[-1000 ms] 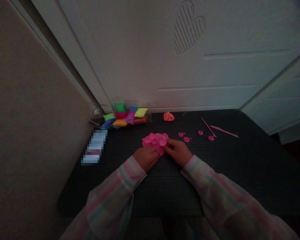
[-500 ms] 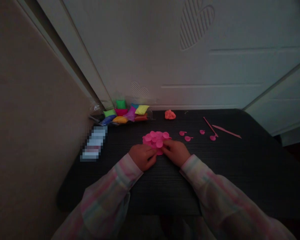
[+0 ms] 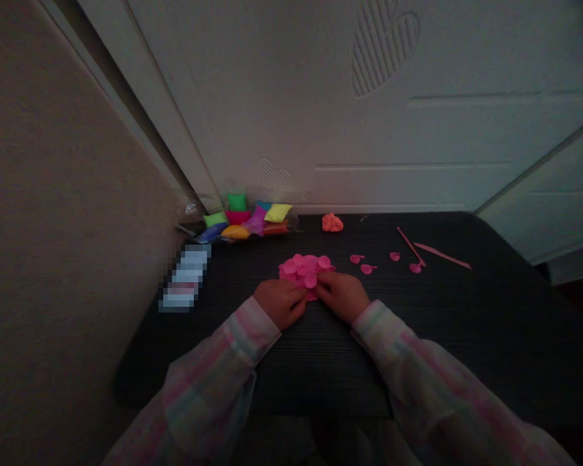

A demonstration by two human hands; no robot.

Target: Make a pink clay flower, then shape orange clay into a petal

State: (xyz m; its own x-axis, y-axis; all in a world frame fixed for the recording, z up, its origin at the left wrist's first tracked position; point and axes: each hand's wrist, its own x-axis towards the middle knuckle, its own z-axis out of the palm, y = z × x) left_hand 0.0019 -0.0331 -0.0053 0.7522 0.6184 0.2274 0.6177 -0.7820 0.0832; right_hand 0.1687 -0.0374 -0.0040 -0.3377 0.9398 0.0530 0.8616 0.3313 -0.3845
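A pink clay piece (image 3: 301,265) with several round, petal-like discs on it lies on the dark table. My left hand (image 3: 282,303) is at its near left side, fingers curled against its edge. At its right side, my right hand (image 3: 342,296) has its fingers closed on the clay close to one of the raised discs. Both sets of fingertips are partly hidden. To the right lie small pink clay pieces with thin tails, among them one piece (image 3: 368,269) and another (image 3: 394,257).
Colourful clay packets (image 3: 236,231) lie in clear plastic at the back left, beyond a blurred-out phone-like object (image 3: 187,278). An orange clay lump (image 3: 332,222) sits at the back. Two thin pink tools, one a pointed stick (image 3: 442,255), rest at right. A white panel (image 3: 282,97) stands behind the table (image 3: 315,369).
The view has shifted slightly, moving everything a little to the right in the picture. Both hands stay at the pink clay, with hardly any visible movement.
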